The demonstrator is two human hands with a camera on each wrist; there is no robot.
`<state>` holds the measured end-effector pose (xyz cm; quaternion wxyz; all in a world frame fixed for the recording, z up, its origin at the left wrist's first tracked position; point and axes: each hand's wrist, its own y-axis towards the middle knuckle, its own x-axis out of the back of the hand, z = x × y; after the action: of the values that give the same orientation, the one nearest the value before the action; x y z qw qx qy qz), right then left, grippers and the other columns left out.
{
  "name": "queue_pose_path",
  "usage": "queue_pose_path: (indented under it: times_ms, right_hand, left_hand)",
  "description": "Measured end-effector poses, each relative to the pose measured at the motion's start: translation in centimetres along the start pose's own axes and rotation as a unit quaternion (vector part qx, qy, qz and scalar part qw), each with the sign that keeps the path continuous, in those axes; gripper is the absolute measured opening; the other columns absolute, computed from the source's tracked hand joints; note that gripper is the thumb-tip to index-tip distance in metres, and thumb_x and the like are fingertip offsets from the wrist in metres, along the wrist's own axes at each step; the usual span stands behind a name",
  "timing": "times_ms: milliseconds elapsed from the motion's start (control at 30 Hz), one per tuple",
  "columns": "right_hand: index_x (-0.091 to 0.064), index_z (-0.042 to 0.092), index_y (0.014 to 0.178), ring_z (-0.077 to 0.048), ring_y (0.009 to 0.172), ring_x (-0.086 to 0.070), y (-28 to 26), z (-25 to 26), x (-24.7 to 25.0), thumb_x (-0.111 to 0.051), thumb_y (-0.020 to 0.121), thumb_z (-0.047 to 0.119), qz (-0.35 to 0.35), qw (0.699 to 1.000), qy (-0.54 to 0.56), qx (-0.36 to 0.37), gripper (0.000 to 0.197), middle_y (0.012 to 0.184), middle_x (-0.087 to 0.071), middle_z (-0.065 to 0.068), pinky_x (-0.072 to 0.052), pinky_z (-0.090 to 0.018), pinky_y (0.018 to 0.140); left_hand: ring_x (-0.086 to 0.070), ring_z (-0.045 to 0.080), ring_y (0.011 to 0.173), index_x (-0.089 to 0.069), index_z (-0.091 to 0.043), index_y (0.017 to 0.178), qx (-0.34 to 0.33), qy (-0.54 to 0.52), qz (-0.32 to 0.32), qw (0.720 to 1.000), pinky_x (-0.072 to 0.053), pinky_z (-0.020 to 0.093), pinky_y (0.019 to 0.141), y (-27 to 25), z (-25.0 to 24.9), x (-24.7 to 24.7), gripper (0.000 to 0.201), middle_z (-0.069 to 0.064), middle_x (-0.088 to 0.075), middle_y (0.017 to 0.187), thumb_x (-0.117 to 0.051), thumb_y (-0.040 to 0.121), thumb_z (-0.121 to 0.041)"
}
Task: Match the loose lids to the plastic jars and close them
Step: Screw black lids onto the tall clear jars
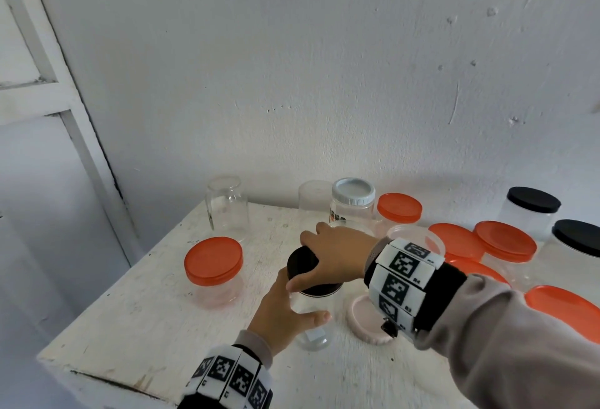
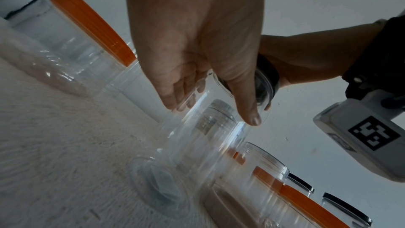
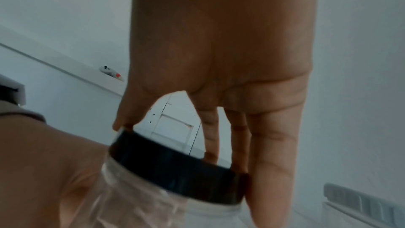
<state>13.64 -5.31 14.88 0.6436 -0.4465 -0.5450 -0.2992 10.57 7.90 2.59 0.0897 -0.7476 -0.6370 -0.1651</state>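
A clear plastic jar [image 1: 313, 327] stands near the front middle of the white table [image 1: 146, 304]. My left hand [image 1: 285, 308] wraps round its body, thumb on the near side. A black lid [image 1: 303, 265] sits on the jar's mouth, and my right hand [image 1: 328, 252] grips the lid's rim from above, thumb on one side and fingers on the other. In the right wrist view the black lid [image 3: 175, 169] sits on the jar [image 3: 142, 202] with fingertips [image 3: 211, 157] on its edge. In the left wrist view the jar [image 2: 197, 145] rises from the tabletop under my left hand [image 2: 210, 107].
A loose pink lid [image 1: 363, 321] lies right of the jar. An orange-lidded jar [image 1: 213, 269] stands to the left, an upturned clear jar [image 1: 226, 207] behind it. At the back and right stand a white-lidded jar [image 1: 353, 200], several orange-lidded jars [image 1: 399, 210] and black-lidded jars [image 1: 532, 210].
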Motion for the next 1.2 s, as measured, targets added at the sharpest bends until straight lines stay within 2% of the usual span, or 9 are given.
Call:
queue_pose_path:
  times_ms: [133, 233, 367, 533, 733, 833, 967, 1033, 1200]
  right_hand:
    - [-0.029, 0.033, 0.144, -0.023, 0.121, -0.043, -0.4, -0.2, 1.2, -0.065, 0.076, 0.063, 0.07, 0.997, 0.016, 0.023, 0.083, 0.134, -0.039, 0.002, -0.043, -0.046, 0.098]
    - [-0.029, 0.035, 0.146, -0.02, 0.123, -0.041, -0.5, -0.4, 1.8, -0.072, 0.078, 0.046, 0.083, 0.994, 0.029, 0.065, 0.081, 0.135, -0.037, 0.006, -0.043, -0.043, 0.101]
    - [-0.035, 0.031, 0.141, -0.021, 0.114, -0.048, -0.2, -0.3, 1.4, -0.068, 0.076, 0.059, 0.059, 0.997, 0.018, 0.042, 0.078, 0.125, -0.041, 0.005, -0.047, -0.042, 0.094]
    - [-0.036, 0.023, 0.137, -0.027, 0.111, -0.05, 0.1, 0.1, 0.2, -0.055, 0.074, 0.076, 0.023, 1.0, -0.005, -0.003, 0.084, 0.127, -0.043, -0.003, -0.046, -0.041, 0.088]
    - [-0.025, 0.036, 0.147, -0.02, 0.124, -0.04, -0.5, -0.5, 1.3, -0.072, 0.077, 0.045, 0.082, 0.994, 0.032, 0.06, 0.085, 0.136, -0.036, 0.005, -0.042, -0.043, 0.101]
    - [-0.03, 0.035, 0.145, -0.02, 0.118, -0.044, -0.4, -0.6, 1.2, -0.07, 0.077, 0.052, 0.067, 0.996, 0.032, 0.054, 0.081, 0.129, -0.04, 0.005, -0.045, -0.041, 0.097]
    - [-0.038, 0.022, 0.136, -0.026, 0.111, -0.05, -0.2, 0.0, -0.2, -0.056, 0.075, 0.074, 0.007, 1.0, 0.008, 0.001, 0.082, 0.124, -0.043, -0.003, -0.047, -0.037, 0.086]
    - [-0.037, 0.021, 0.137, -0.027, 0.113, -0.049, -0.3, 0.0, -0.7, -0.052, 0.075, 0.077, -0.009, 1.0, 0.011, -0.012, 0.085, 0.127, -0.042, -0.005, -0.046, -0.038, 0.087]
    - [-0.02, 0.033, 0.149, -0.021, 0.126, -0.034, -0.7, -0.8, 0.3, -0.068, 0.08, 0.046, 0.066, 0.994, 0.069, 0.056, 0.085, 0.141, -0.031, 0.003, -0.04, -0.043, 0.103]
  left_hand:
    - [-0.048, 0.002, 0.115, -0.039, -0.026, 0.13, 0.0, 0.007, 0.003, 1.0, -0.035, 0.007, 0.085, -0.1, -0.1, 0.1, 0.075, -0.015, -0.054, 0.122, -0.083, 0.069, -0.026]
    - [-0.048, 0.0, 0.11, -0.037, -0.026, 0.129, 0.001, 0.015, 0.0, 1.0, -0.035, 0.008, 0.084, -0.1, -0.3, 0.1, 0.076, -0.015, -0.053, 0.121, -0.083, 0.069, -0.028]
    - [-0.048, -0.002, 0.115, -0.038, -0.026, 0.13, 0.001, 0.004, 0.003, 1.0, -0.035, 0.006, 0.083, -0.1, -0.1, 0.1, 0.076, -0.016, -0.054, 0.122, -0.083, 0.069, -0.026]
    - [-0.046, -0.001, 0.118, -0.038, -0.027, 0.132, 0.002, -0.01, 0.004, 1.0, -0.035, 0.006, 0.083, -0.1, 0.0, 0.0, 0.078, -0.017, -0.054, 0.123, -0.083, 0.069, -0.025]
    - [-0.05, 0.004, 0.114, -0.038, -0.024, 0.13, -0.002, 0.012, -0.003, 1.0, -0.036, 0.01, 0.087, -0.2, -0.4, 0.0, 0.077, -0.012, -0.055, 0.123, -0.083, 0.068, -0.027]
    - [-0.049, 0.003, 0.116, -0.038, -0.025, 0.131, -0.005, 0.01, -0.002, 1.0, -0.036, 0.011, 0.091, -0.2, -0.4, 0.0, 0.077, -0.014, -0.054, 0.123, -0.083, 0.068, -0.027]
    - [-0.048, -0.005, 0.111, -0.038, -0.029, 0.13, -0.003, -0.001, -0.001, 1.0, -0.037, 0.005, 0.083, -0.3, -0.2, 0.0, 0.078, -0.02, -0.054, 0.119, -0.084, 0.067, -0.027]
    - [-0.048, -0.006, 0.111, -0.038, -0.031, 0.129, -0.002, 0.002, -0.005, 1.0, -0.038, 0.004, 0.082, -0.3, -0.3, 0.0, 0.077, -0.021, -0.054, 0.118, -0.084, 0.067, -0.027]
    - [-0.049, 0.001, 0.114, -0.036, -0.026, 0.131, -0.003, 0.016, -0.003, 1.0, -0.037, 0.006, 0.084, -0.2, -0.5, -0.1, 0.078, -0.015, -0.054, 0.123, -0.083, 0.068, -0.028]
